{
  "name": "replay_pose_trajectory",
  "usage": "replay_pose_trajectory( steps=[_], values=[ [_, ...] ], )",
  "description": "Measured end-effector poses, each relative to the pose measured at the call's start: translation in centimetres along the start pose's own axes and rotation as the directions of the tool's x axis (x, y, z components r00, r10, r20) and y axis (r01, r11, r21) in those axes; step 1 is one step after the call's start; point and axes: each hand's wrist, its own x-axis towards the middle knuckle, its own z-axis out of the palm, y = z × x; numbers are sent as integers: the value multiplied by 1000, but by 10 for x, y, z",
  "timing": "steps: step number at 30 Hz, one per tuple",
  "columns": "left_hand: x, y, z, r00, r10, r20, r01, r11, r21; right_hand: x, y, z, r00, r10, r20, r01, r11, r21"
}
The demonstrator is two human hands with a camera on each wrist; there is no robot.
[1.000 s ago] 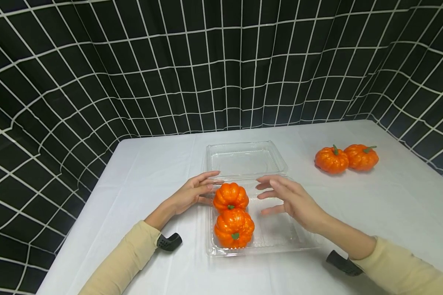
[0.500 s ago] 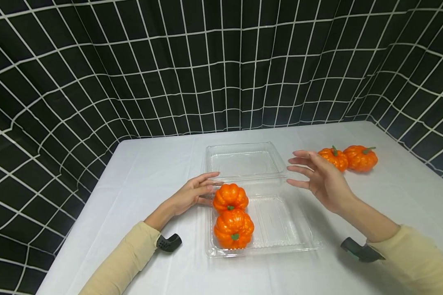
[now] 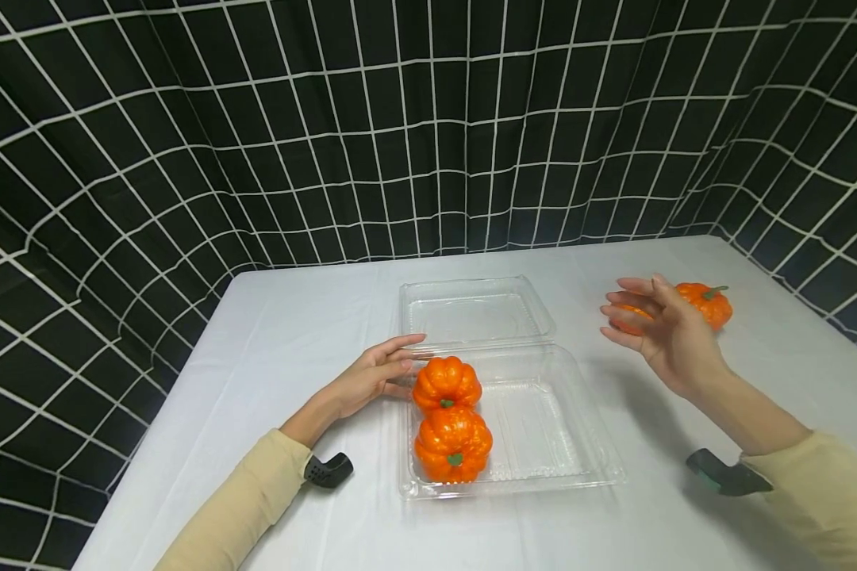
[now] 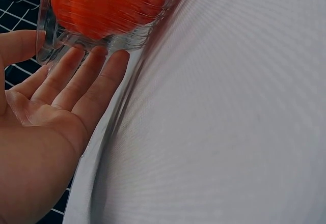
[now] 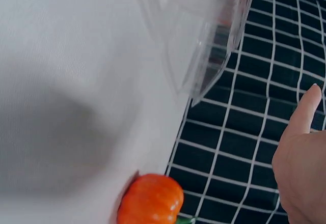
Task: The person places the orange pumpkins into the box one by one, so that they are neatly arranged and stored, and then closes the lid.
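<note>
A clear plastic clamshell box (image 3: 543,428) lies open on the table, its lid (image 3: 474,309) folded back. Two orange toy pumpkins, a rear one (image 3: 446,382) and a front one (image 3: 454,448), sit along its left side. My left hand (image 3: 367,379) rests at the box's left wall, its fairly straight fingers (image 4: 94,74) touching the clear plastic. Raised over the table to the right, my right hand (image 3: 674,337) has loosely spread fingers and holds nothing. It partly covers one loose pumpkin (image 3: 630,319); another pumpkin (image 3: 707,304) shows just beyond it.
A white cloth (image 3: 293,317) covers the table. Black curtains with a white grid (image 3: 428,159) stand behind it and at both sides. Black wrist-worn devices sit at the left cuff (image 3: 328,470) and the right cuff (image 3: 728,473).
My right hand has moved from above the box rightward to the loose pumpkins, now covering part of the nearer one. The left hand and the boxed pumpkins have stayed put.
</note>
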Motion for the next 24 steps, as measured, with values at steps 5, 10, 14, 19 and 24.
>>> replay_pose_trajectory(
  steps=[5,10,14,19,24],
  values=[
    [2,0,2,1000,-5,0,5,1000,-2,-2,-9,-14,1000,0,-4,0,999,51],
    [1,1,3,1000,-12,-8,12,1000,3,-3,-14,-30,999,14,-33,-14,1000,18],
    [1,1,2,1000,-14,-7,14,1000,8,-6,-19,-43,994,30,-101,-34,999,-37],
    [1,1,2,1000,-3,-4,3,1000,14,-10,-27,-60,979,39,-200,-58,994,-90],
    [0,0,1,1000,3,-3,-3,1000,13,-13,-34,-75,967,13,-253,-28,998,-53]
  ],
)
